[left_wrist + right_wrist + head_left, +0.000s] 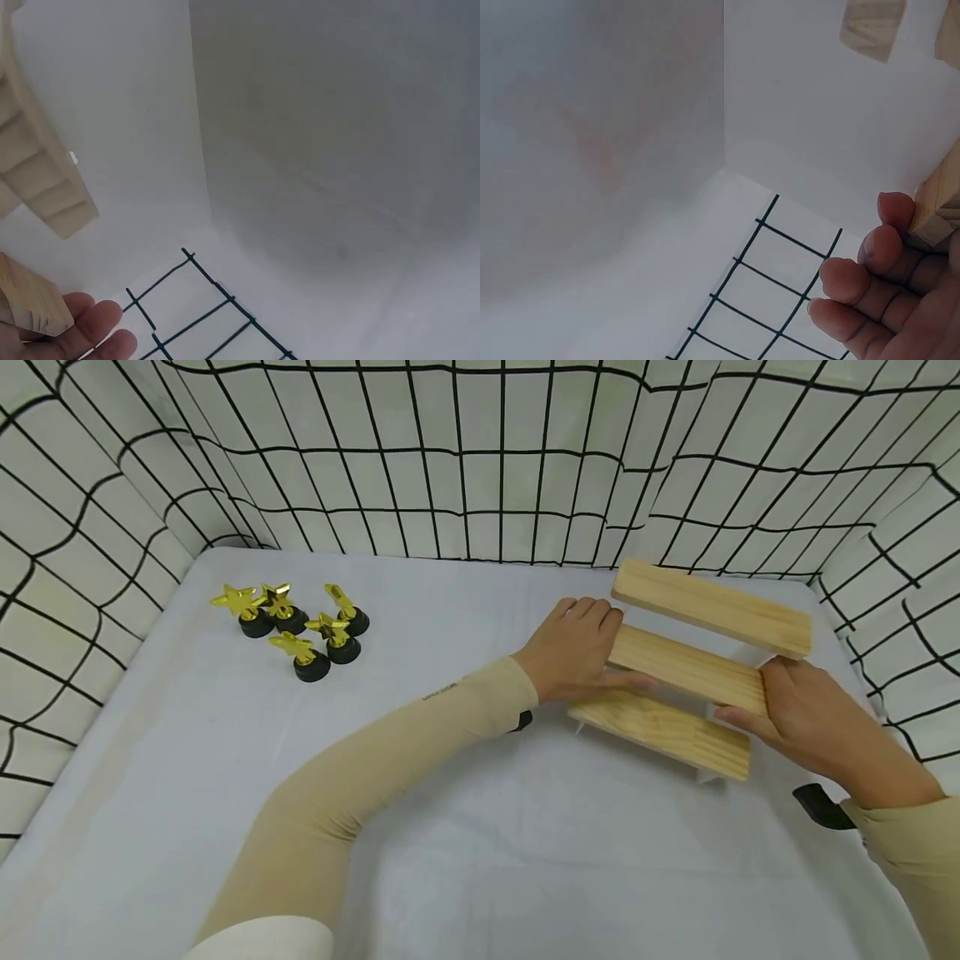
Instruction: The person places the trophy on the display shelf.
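Observation:
A three-tier display stand with light wooden boards stands at the right of the table, slightly askew. Its top board (712,608), middle board (686,670) and bottom board (667,735) rise in steps on pale supports, mostly hidden. My left hand (572,647) grips the left end of the middle board, thumb along its front. At the opposite end, my right hand (810,718) holds the same board. In the left wrist view, curled fingers (97,322) touch a board end (34,300). The right wrist view shows fingers (881,255) beside a board end (937,206).
Several gold star trophies (297,647) with black round bases stand grouped at the table's back left. A white cloth covers the table (465,843). Black wire grid panels (480,468) border its back and sides, with the right panel close to the stand.

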`<state>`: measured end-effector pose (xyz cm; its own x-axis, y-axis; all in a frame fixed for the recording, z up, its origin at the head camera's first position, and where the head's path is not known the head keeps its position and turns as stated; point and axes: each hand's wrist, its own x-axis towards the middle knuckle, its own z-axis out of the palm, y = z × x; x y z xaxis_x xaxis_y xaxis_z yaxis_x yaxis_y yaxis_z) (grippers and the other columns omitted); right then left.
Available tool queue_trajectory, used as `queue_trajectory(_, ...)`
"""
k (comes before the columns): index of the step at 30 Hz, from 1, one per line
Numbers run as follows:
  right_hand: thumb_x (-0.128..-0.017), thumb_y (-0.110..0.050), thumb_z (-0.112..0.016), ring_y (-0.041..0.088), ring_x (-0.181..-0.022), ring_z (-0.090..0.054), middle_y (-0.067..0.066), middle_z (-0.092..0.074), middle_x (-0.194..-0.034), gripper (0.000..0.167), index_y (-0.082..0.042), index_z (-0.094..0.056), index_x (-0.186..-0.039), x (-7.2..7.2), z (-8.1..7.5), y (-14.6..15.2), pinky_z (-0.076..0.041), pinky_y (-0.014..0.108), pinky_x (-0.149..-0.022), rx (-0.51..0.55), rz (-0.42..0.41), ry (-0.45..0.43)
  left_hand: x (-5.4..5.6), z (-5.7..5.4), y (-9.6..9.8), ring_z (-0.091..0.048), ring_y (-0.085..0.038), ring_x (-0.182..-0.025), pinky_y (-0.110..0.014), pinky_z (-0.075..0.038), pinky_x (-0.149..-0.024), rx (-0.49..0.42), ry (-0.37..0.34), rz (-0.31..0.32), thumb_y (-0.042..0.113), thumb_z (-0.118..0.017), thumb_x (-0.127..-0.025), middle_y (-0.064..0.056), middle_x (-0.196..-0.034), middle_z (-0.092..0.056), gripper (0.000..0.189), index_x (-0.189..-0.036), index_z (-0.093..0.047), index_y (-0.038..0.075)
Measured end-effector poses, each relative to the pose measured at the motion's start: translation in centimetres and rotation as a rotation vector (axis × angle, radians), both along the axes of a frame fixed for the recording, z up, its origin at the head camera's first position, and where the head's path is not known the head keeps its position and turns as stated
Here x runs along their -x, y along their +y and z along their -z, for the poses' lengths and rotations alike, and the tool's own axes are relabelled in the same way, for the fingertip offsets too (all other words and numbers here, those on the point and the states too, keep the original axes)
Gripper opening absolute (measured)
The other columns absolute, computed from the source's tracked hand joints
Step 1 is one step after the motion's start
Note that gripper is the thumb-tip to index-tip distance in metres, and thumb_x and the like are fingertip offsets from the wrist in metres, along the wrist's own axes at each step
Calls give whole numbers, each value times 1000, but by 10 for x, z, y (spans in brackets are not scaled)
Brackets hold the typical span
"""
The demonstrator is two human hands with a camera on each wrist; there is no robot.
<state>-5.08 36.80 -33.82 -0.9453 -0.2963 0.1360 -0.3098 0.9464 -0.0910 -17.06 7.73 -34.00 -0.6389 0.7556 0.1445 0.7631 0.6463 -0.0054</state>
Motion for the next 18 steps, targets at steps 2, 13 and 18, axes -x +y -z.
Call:
queue_trajectory(2,-88,-49,-79,21,-68,-45,7,-45,-77,63,6,-53,-102,2,-1,-4,-39,32,-60,4,-2,-14,1,1,-4,-60,-23,-126,-36,-49,-109,-16,25,-2,90,-46,-85,-5,-132,-65,94,-133,-58,10)
queue_trajectory(13,-90,-51,-76,24,-73,-54,12,-57,-84,65,8,-56,-109,24,-6,-36,-49,44,-67,7,-92,-38,1,3,-48,-63,-24,-99,-32,-55,-82,-31,79,-3,81,-53,-90,-8,-112,-67,82,-117,-62,4)
queue_trajectory(18,-90,-47,-78,23,-75,-54,11,-57,-85,60,7,-57,-108,31,-7,-53,-49,43,-70,12,-102,-56,-4,4,-69,-61,-23,-90,-32,-53,-75,-45,106,-24,80,-53,-91,-8,-104,-67,81,-114,-62,3)
